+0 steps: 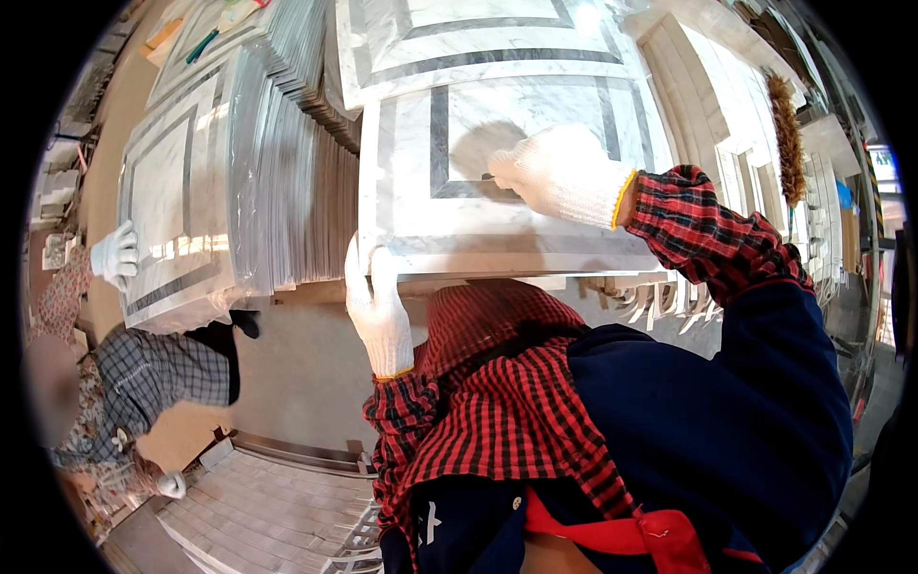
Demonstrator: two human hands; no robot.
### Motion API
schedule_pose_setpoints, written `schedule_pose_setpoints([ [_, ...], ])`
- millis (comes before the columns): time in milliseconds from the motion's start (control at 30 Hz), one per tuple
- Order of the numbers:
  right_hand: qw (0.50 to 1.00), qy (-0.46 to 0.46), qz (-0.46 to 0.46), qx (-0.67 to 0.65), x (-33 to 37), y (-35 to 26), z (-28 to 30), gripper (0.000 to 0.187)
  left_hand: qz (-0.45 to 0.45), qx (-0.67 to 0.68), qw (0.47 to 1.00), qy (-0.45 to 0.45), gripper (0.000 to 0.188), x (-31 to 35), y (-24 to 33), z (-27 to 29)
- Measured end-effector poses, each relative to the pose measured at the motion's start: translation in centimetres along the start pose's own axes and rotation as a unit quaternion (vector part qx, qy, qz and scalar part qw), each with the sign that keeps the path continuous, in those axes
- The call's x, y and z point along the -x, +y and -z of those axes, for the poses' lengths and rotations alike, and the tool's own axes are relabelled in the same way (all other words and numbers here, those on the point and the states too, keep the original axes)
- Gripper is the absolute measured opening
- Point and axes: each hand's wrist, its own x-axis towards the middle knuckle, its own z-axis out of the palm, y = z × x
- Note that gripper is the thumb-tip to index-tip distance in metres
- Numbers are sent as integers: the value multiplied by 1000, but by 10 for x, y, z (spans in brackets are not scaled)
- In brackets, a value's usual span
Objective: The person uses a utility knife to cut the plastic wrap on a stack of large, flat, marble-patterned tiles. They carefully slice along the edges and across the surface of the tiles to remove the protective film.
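A square white-and-grey marble panel (521,225) with dark inlaid bands lies flat in front of me. Over its middle, my right hand (564,177) in a white knitted glove is closed in a pinch. A small dark bit shows at the fingertips, too little to name, and the hand's shadow falls on the panel. My left hand (381,311), gloved the same way, touches the panel's near left corner. Its visible fingers are straight and apart, one along the side and one by the front edge. Another similar panel (478,53) lies just beyond.
At left stand tall stacks of panels (287,182) under clear plastic film. A co-worker's gloved hand (117,255) rests on the nearer stack. White slabs (732,124) and a brown bristly duster (786,143) are at right. Pale slats (268,507) lie lower left.
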Motion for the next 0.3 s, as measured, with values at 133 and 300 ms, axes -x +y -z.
schedule_pose_setpoints([
  [133,1000,13,6,4,2,2,-2,7,-19,-12,1000,-8,45,-1,0,0],
  [300,999,-38,-13,-29,4,8,-1,11,-22,-9,1000,-5,47,-2,-12,5],
])
